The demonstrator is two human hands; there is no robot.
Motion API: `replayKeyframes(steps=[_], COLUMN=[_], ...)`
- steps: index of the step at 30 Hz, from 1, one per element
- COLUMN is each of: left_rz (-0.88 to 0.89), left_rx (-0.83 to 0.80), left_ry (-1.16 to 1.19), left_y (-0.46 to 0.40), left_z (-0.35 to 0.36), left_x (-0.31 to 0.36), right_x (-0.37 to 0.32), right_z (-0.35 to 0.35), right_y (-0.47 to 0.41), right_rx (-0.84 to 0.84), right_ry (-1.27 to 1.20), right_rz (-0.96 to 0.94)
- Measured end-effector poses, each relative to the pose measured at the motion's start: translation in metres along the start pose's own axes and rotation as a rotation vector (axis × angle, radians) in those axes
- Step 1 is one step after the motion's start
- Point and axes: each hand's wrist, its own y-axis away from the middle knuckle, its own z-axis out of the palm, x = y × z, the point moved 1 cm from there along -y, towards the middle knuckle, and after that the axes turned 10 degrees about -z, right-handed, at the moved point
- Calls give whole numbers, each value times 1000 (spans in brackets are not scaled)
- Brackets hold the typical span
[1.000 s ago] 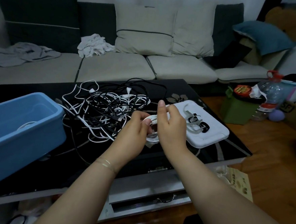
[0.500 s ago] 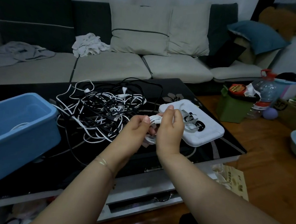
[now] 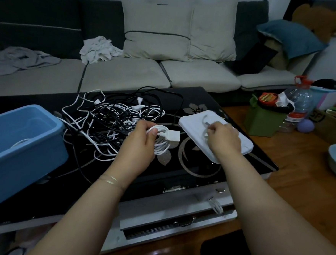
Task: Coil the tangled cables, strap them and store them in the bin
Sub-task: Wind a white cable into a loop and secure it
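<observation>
White coiled cable (image 3: 160, 140) stays pinched in our left hand (image 3: 140, 143); we hold its loops tight while our right hand (image 3: 222, 140), fingers curled, picks a strap (image 3: 205, 120) off the lid (image 3: 243, 146) beneath it.

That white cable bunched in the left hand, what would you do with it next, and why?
Probably lift a strap off the white tray and wrap it round the coiled white cable. The left hand grips the coil unstrapped, and the right hand is already at the straps.

left hand (image 3: 142, 139) grips coiled cable (image 3: 162, 139) | right hand (image 3: 223, 139) pinches strap (image 3: 205, 120)
</observation>
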Motion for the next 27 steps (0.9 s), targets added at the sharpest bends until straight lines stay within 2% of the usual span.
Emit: replayKeyframes(steps=[3,8,14,19,21,23,25,27], left_rz=[-5,-15,-78,-121,-134,-151,-180,-217], left_rx=[1,-5,5,-14,-15,-17,-22,-28], left_ry=[-46,-70,-105,-78,-58,-45,-18,38], left_y=[0,0,-4,-7,-7,-8,-9,-10], left_z=[2,5,9,13,15,16,17,18], left_x=[0,1,-4,-6,-7,-7,-7,-7], right_x=[16,19,24,33,33,31,28,29], right_z=[9,16,19,21,17,10,2,-4], right_y=[-4,-8,-8,-10,-9,-10,-11,-10], right_rx=[-108,-7,-132,-64,-35,65,190,232], right_ry=[143,115,228,228,175,67,-120,-399], right_rz=[45,-25,-6,-34,-55,-77,-79,-40])
